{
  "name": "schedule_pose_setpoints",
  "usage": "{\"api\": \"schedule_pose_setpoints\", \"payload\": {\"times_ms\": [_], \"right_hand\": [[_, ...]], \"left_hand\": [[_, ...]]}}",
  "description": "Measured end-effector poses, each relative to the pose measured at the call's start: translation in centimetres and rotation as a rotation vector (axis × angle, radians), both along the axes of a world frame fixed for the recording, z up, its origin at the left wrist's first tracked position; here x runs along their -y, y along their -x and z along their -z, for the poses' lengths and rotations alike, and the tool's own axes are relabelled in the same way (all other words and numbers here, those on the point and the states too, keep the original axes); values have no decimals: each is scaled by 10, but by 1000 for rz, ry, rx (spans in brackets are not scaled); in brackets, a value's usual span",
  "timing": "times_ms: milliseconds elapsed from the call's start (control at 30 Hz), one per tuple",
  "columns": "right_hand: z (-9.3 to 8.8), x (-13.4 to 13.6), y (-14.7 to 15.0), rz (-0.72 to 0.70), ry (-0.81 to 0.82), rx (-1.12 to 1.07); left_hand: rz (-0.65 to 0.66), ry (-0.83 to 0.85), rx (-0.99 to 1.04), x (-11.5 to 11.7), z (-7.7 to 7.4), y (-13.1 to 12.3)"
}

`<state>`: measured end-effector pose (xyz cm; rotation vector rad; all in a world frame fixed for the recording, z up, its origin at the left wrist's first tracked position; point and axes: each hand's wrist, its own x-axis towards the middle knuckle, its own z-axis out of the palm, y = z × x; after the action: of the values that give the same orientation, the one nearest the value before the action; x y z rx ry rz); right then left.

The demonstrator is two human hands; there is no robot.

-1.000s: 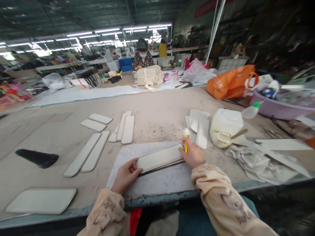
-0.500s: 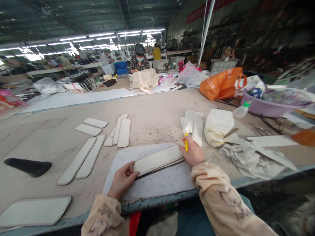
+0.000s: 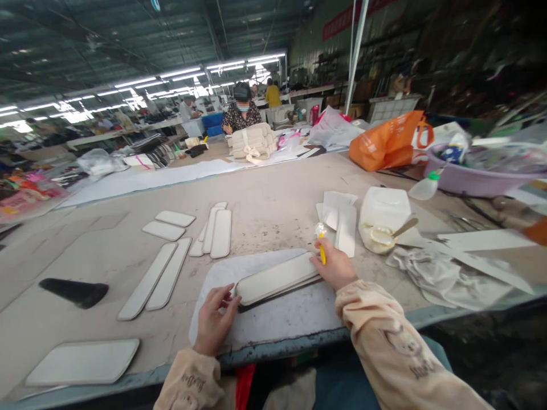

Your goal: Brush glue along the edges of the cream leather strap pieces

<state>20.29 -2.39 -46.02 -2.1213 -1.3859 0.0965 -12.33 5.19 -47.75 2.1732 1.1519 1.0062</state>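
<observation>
A pale strip-shaped panel with rounded corners [image 3: 277,276] lies on top of similar pieces, slanting up to the right, on a white sheet [image 3: 290,319]. At its left end is my left hand [image 3: 216,319], fingers apart and bent, the thumb tip by the panel's corner. My right hand [image 3: 337,265] grips a small yellow-handled brush [image 3: 322,253], its tip coated in white paste and pointing up. That hand's fingers also rest at the panel's right end. Beyond it, several plain white strips [image 3: 345,228] overlap beside a cut-open plastic jug [image 3: 384,213] holding paste and a flat stick.
More pale panels [image 3: 147,279] lie to the left, with a black cone-like object [image 3: 74,291]. On the right are a crumpled cloth [image 3: 423,273], an orange bag [image 3: 384,142] and a purple basin [image 3: 487,176]. A co-worker [image 3: 242,114] sits across the table behind bundled fabric [image 3: 252,141].
My left thumb has slid off the panel's top to its left corner. The brush has turned slightly upright in my right hand. The view has swung a little left.
</observation>
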Motion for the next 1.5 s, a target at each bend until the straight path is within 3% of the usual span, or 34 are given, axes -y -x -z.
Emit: {"api": "schedule_pose_setpoints", "payload": {"times_ms": [367,733,867,967,1167,1500], "right_hand": [[12,-4,-4,-24,-14,-13],[15,-4,-4,-23,-30,-33],[11,-4,-2,-6,28,-5],[10,-3,-1,0,40,2],[12,-3,-2,-18,7,3],[8,-3,-1,-3,49,31]], "left_hand": [[22,-140,-98,13,13,1],[-17,-18,-79,18,5,-3],[-66,162,60,9,6,-2],[-131,261,-12,-2,3,-3],[-150,195,-255,-12,-7,-13],[-185,244,-197,-11,-2,-13]]}}
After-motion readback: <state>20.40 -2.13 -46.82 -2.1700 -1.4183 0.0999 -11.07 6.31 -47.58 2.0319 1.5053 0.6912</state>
